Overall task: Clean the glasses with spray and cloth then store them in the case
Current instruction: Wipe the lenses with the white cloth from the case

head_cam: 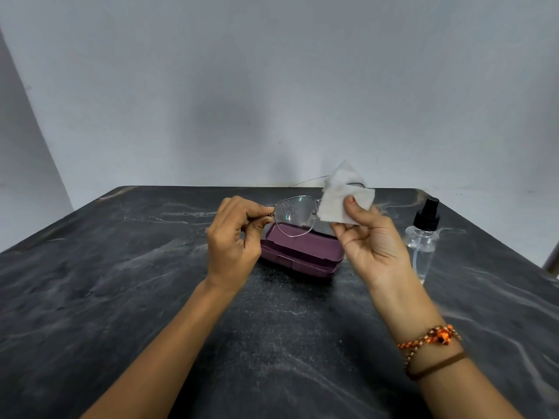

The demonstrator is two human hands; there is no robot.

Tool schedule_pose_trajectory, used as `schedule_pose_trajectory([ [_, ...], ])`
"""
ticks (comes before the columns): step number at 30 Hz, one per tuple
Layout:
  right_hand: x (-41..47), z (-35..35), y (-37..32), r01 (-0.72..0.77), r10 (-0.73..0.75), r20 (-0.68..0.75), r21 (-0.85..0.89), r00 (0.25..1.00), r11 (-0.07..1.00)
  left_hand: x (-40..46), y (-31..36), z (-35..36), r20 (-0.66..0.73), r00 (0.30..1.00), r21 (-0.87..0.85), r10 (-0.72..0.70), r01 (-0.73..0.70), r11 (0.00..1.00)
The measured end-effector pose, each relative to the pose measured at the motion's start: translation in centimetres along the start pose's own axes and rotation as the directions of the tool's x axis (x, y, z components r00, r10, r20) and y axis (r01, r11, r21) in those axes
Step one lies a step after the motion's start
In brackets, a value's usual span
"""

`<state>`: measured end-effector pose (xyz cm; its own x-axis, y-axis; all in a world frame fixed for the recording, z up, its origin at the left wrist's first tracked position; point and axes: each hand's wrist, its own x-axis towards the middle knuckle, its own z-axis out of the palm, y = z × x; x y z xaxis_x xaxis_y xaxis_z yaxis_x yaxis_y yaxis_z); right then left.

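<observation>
My left hand pinches the thin-rimmed glasses at their left hinge and holds them up over the table. Droplets speckle the left lens. My right hand holds a white cloth folded over the right lens, thumb pressing on the cloth's front. The right lens is hidden by the cloth; one thin temple arm pokes out behind it. Below the glasses a closed purple case lies on the table. A clear spray bottle with a black pump top stands to the right of my right hand.
A dark marbled table fills the foreground, its far edge close to a pale grey wall. A pale object shows at the far right edge of the frame.
</observation>
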<state>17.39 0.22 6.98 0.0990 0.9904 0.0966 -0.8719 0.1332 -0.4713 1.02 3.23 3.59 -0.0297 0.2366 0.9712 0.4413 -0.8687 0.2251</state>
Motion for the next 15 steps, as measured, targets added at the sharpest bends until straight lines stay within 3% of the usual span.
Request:
schedule_pose_trajectory([
  [5,-0.01,-0.12,-0.35,0.112,-0.104,0.04,-0.331,0.994,0.937,0.16,-0.3,-0.26,-0.025,0.999,-0.008,-0.021,0.021,1.0],
  [8,-0.09,-0.3,-0.75,0.131,-0.156,-0.013,-0.486,0.988,0.864,0.25,-0.26,-0.28,-0.015,1.0,-0.004,-0.005,0.005,1.0],
  [10,-0.03,-0.32,-0.86,0.097,-0.138,-0.055,-0.46,0.989,0.882,0.26,-0.09,-0.26,0.004,1.0,0.011,0.005,-0.005,1.0],
  [15,0.18,-0.41,-0.47,-0.049,0.041,-0.093,-0.082,0.995,0.995,0.25,-0.08,-0.27,0.014,1.0,0.02,0.004,-0.004,1.0],
])
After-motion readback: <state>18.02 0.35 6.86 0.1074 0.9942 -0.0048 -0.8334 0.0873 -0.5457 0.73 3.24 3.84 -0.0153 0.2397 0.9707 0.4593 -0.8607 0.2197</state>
